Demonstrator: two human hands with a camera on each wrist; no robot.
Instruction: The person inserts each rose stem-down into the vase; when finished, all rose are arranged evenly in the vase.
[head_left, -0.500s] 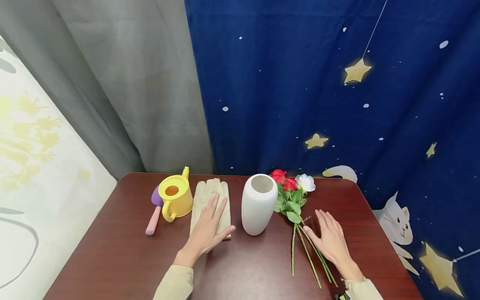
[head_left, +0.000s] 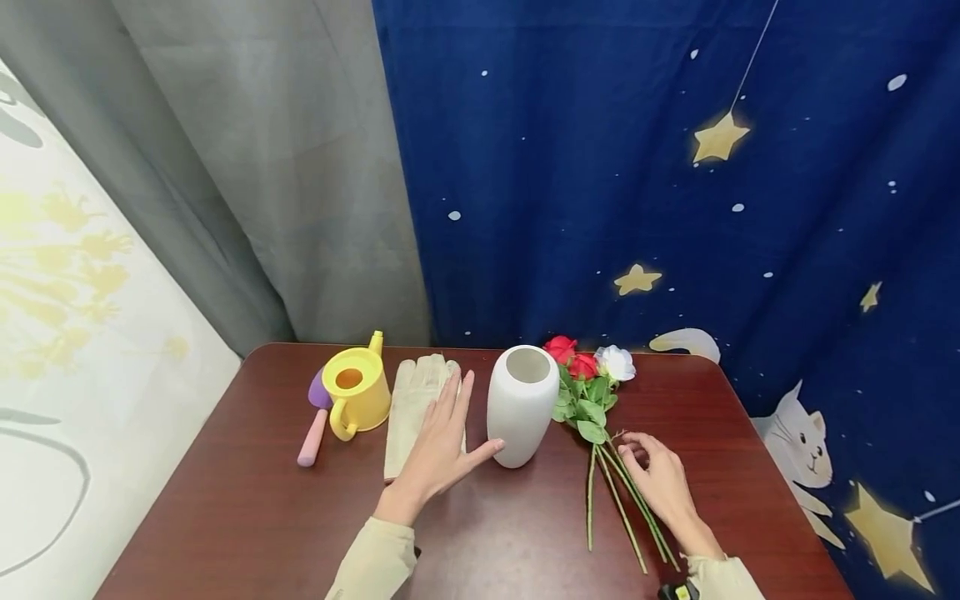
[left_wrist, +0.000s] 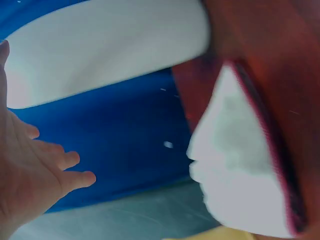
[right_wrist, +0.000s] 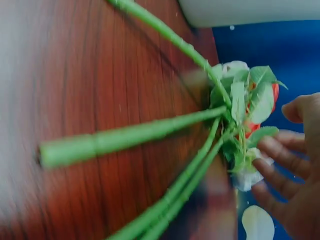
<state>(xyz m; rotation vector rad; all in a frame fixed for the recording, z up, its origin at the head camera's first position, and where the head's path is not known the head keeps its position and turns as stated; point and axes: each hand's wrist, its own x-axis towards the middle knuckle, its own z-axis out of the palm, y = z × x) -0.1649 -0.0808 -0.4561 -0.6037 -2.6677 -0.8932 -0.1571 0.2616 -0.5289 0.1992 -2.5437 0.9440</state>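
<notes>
Curtains (head_left: 555,183) back a reddish-brown table (head_left: 517,533); left fingers (head_left: 462,406) outstretched, right fingers (right_wrist: 284,156) loose.

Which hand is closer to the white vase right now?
Left: the left hand is close beside the vase; the right hand is farther off, by the flower stems.

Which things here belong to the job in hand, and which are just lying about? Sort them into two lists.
Probably in the job:
white vase, beside the left hand
red and white flowers, their stems near the right hand

Probably just lying about:
cream gloves, left of the vase
yellow watering can
purple-and-pink tool, beside the can
</notes>
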